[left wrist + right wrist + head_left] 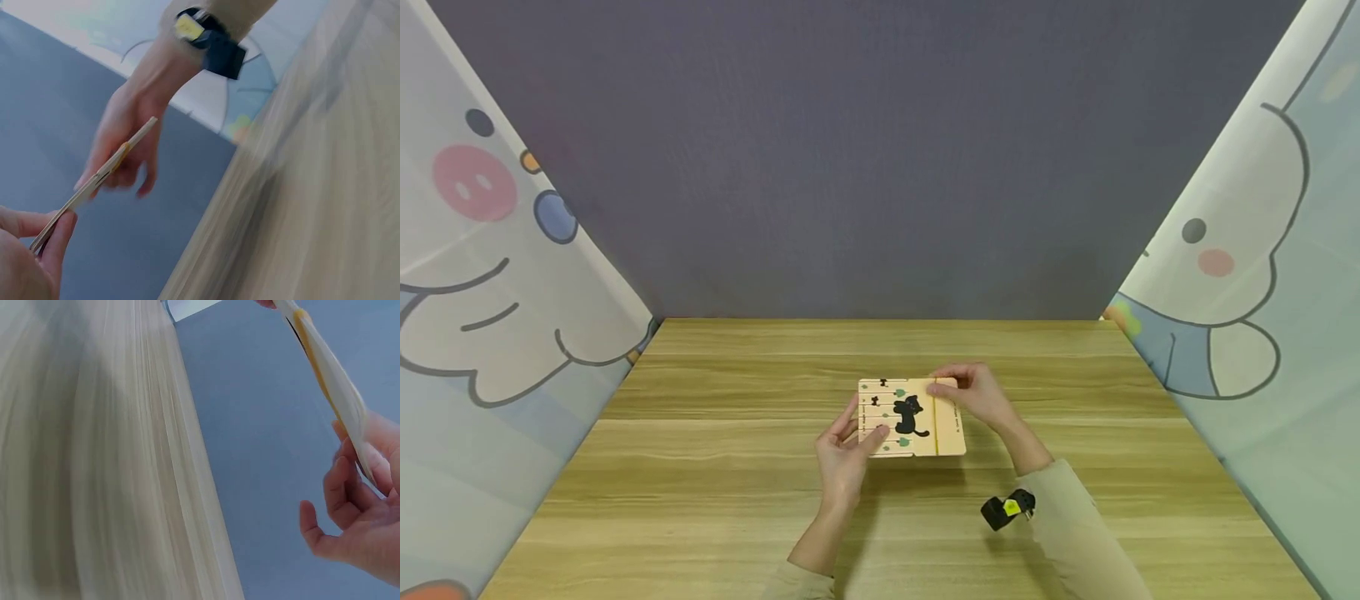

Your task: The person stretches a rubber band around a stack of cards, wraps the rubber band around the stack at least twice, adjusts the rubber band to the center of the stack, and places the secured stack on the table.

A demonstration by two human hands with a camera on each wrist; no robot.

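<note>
A thin, flat cream cat-print card piece (913, 415) is held up over the table, its printed face showing a black cat, small bows and green leaves. Lines split its left part into strips, and a yellow elastic band (936, 429) runs across it near the right end. My left hand (841, 462) pinches the left end, thumb on the printed face and fingers underneath. With the thumb by the band, my right hand (977, 396) grips the far right corner. In the right wrist view, the yellow band (312, 359) lies along the piece, seen edge-on.
The wood-grain table (715, 483) spreads under both hands and ends at a dark grey wall (880, 167). Cartoon-printed curtains (512, 317) hang at both sides. A black device with a yellow label (1009, 508) sits at the right wrist, by the sleeve.
</note>
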